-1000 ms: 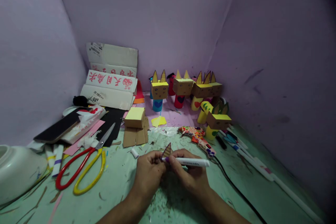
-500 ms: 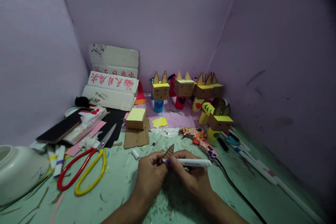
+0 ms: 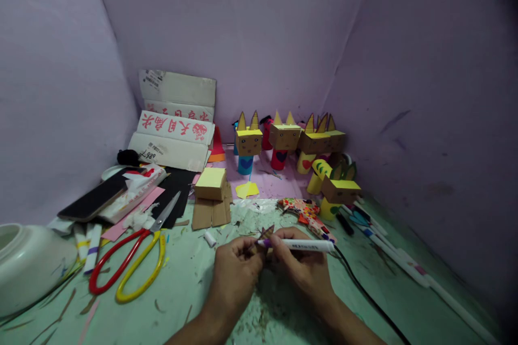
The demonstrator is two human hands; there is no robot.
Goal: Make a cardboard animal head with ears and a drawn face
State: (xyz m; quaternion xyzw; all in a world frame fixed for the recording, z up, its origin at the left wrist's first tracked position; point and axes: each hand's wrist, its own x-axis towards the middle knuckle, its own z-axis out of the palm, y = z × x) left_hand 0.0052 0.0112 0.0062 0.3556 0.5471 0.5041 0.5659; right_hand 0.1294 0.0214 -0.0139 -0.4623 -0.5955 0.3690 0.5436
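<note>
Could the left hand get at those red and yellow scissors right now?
Probably yes: nothing large seems to stand between the left hand and the scissors, though that hand looks busy holding the small pointed piece.

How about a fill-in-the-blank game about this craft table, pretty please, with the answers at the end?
1. The person holds the white marker in the ____ hand.
2. The scissors have one red handle and one ____ handle.
3. The yellow-bodied figure beside the red-bodied figure has a ____ heart.
4. The tabletop is pale ____.

Missing words: right; yellow; red; green.
</note>
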